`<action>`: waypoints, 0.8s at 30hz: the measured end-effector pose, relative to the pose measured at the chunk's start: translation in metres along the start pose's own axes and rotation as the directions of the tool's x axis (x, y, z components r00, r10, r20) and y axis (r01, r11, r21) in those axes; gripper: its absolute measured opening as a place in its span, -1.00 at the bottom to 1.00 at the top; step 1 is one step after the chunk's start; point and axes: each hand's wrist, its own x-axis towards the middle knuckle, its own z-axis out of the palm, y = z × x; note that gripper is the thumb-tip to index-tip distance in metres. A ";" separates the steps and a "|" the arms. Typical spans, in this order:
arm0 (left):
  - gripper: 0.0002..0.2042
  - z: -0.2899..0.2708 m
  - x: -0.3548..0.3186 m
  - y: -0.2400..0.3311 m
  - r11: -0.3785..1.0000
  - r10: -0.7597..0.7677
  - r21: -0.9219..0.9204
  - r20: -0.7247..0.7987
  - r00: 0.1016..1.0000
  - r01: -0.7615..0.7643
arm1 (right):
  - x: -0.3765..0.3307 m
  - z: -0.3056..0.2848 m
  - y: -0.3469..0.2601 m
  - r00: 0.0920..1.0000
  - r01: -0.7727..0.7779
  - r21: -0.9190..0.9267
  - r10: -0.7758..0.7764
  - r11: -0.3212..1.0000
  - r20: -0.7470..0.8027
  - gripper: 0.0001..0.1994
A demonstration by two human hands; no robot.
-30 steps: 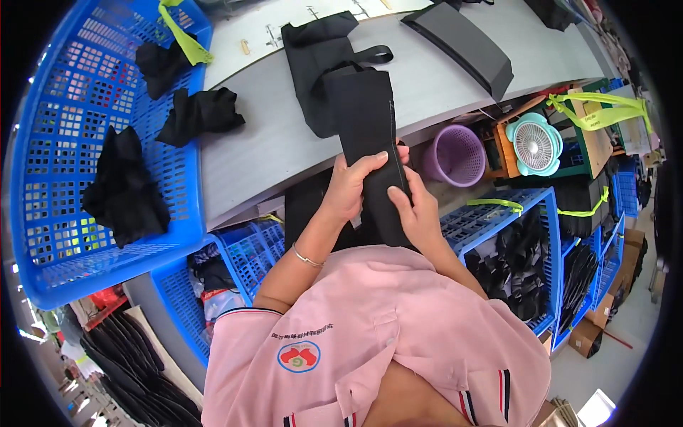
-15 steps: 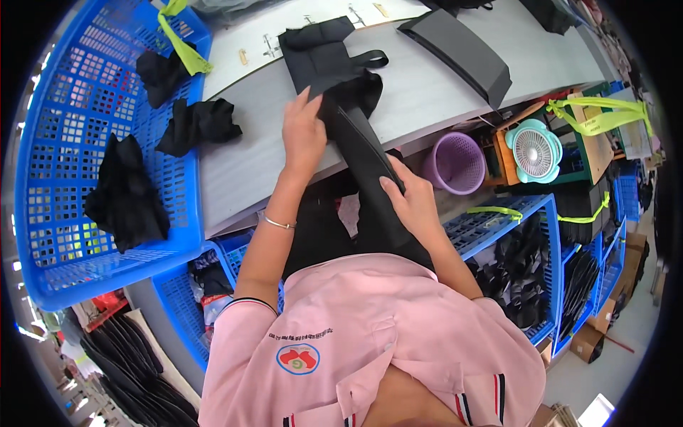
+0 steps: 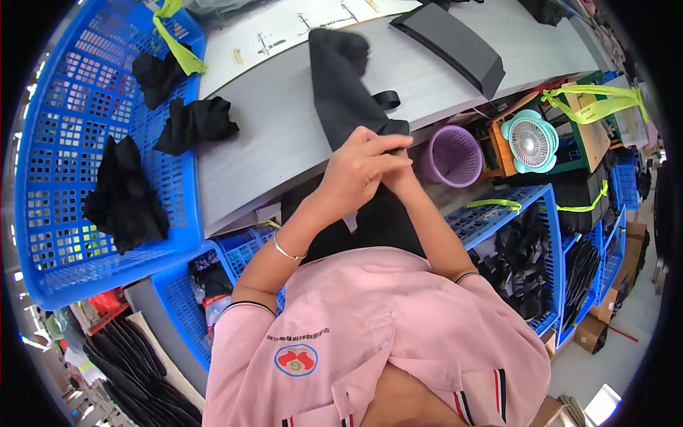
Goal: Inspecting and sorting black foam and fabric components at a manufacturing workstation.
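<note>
A black fabric piece point(image 3: 341, 92) with a padded far end and a small black strap loop point(image 3: 386, 100) lies across the grey worktable, its near end at the front edge. My left hand point(image 3: 356, 171) is closed at that near end, its fingers reaching rightward across my other hand. Close against it, my right hand point(image 3: 401, 178) is closed at the same end of the fabric, most of its fingers hidden behind the left. The stiff dark part seen between the hands earlier is now mostly covered by them.
A big blue basket point(image 3: 46, 213) with black fabric pieces stands at the left. On the grey worktable point(image 3: 245, 164) lies a curved black panel point(image 3: 452, 48). Right of my hands are a purple bin point(image 3: 455, 156), a turquoise fan point(image 3: 531, 141) and a blue crate point(image 3: 548, 256) of black pieces.
My left hand has moved right and nearer, meeting my right hand. The right hand has shifted slightly up. The fabric piece has turned and slid right, and its far end has swung round.
</note>
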 end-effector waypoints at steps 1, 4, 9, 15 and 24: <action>-0.56 0.000 -0.005 0.005 0.999 0.013 -0.035 -0.032 0.999 -0.014 | -0.002 -0.004 -0.001 0.958 -0.284 0.345 0.252 0.894 0.135 -0.87; -0.51 0.003 -0.025 0.027 1.000 -0.020 -0.007 -0.229 0.973 0.019 | 0.000 -0.009 -0.019 0.961 -0.273 0.272 0.277 0.923 0.023 -0.74; -0.28 0.016 -0.043 0.017 0.956 -0.236 0.068 -0.394 0.888 0.285 | 0.010 -0.008 -0.060 0.920 -0.255 0.779 0.393 0.573 0.013 -0.58; -0.29 0.030 -0.025 0.013 0.937 -0.225 0.099 -0.563 0.795 0.335 | 0.002 -0.008 -0.066 0.943 -0.215 0.854 0.328 0.473 0.056 -0.57; -0.31 0.040 -0.017 0.028 0.966 -0.255 -0.124 -0.587 0.768 0.226 | -0.012 -0.004 -0.070 0.963 -0.172 0.930 0.255 0.323 0.090 -0.59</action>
